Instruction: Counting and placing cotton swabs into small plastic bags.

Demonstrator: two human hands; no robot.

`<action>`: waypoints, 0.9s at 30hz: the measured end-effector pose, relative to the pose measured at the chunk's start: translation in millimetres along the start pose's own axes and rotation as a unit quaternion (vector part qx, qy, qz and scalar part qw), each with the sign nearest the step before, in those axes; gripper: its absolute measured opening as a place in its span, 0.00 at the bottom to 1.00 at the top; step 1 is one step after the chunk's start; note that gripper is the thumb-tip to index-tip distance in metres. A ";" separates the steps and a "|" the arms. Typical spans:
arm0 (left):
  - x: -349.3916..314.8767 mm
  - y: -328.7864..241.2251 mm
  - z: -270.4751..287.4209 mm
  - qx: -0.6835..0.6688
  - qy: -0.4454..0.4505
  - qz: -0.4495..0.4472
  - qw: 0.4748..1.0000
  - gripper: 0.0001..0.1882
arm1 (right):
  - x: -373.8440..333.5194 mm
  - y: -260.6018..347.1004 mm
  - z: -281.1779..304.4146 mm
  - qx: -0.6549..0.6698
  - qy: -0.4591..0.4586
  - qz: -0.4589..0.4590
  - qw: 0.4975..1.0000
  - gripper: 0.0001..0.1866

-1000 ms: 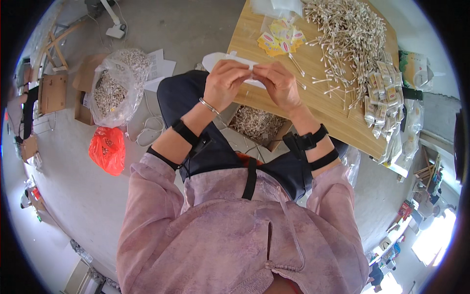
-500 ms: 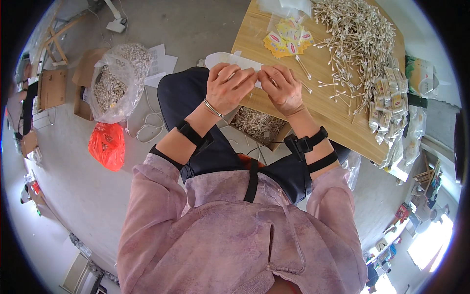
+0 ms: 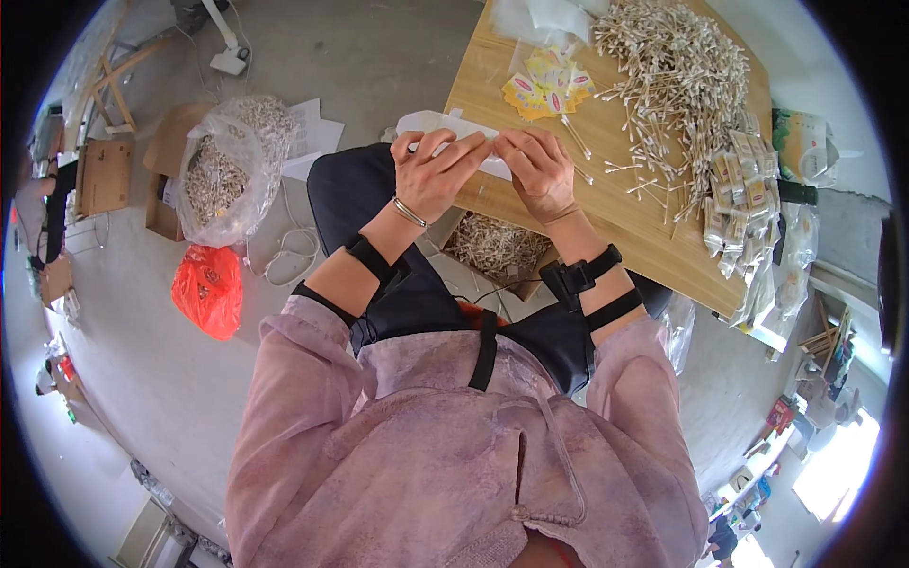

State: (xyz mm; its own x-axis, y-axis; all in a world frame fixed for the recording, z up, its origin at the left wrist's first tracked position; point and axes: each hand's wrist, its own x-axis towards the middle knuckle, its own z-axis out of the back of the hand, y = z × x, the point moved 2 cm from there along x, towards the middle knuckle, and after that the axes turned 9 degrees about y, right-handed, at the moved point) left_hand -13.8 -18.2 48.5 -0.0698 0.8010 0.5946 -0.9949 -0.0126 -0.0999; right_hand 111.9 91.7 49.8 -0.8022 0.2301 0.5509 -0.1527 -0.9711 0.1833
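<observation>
My left hand (image 3: 434,175) and my right hand (image 3: 538,172) meet at the table's near-left edge, fingertips pinched close together. Whatever lies between them is hidden by the fingers. Beneath and behind the fingers a white, flat, long piece (image 3: 423,121) sticks out to the left. Just beyond my right hand, a few loose cotton swabs (image 3: 575,137) lie on the wooden table (image 3: 615,232). Farther back are yellow printed cards (image 3: 544,85) and a large heap of cotton swabs (image 3: 674,90). Filled small packets (image 3: 743,199) are stacked at the table's right side.
Below my wrists, an open box (image 3: 497,244) holds more swabs. On the floor at left stand a clear bag of swabs (image 3: 222,170) in a carton, a red plastic bag (image 3: 207,292) and a white cable (image 3: 284,260). Clear plastic bags (image 3: 544,17) lie at the table's far edge.
The view has shifted slightly, so the table appears a little farther left. My hands stay together at the white piece; the fingers of my left hand have spread a little more.
</observation>
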 end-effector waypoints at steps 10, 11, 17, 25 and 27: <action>7.2 7.1 0.7 -0.126 0.027 0.020 0.991 0.11 | -5.6 -1.6 8.4 0.221 0.023 -0.166 0.961 0.14; 9.7 6.4 1.0 -0.133 0.039 0.033 0.990 0.11 | -5.3 -1.3 8.8 0.223 0.023 -0.151 0.963 0.14; 13.8 8.0 -4.3 -0.127 0.059 -0.018 0.990 0.13 | -5.9 -4.1 4.7 0.158 -0.003 -0.103 0.982 0.13; 4.6 -1.1 -1.8 -0.010 0.015 -0.026 0.999 0.13 | -5.6 -2.7 6.4 0.056 0.007 -0.041 0.998 0.13; 5.6 5.8 -5.9 -0.117 0.015 0.018 0.993 0.14 | -4.7 -4.7 6.2 0.069 0.015 -0.043 0.997 0.13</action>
State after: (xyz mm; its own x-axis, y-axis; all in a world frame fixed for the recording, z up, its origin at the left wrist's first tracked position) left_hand -19.5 -10.3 46.6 -0.0987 0.8199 0.5639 -0.9476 0.0957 -0.3049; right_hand 120.0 95.6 51.4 -0.8065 0.3075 0.5050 -0.1414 -0.9296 0.3403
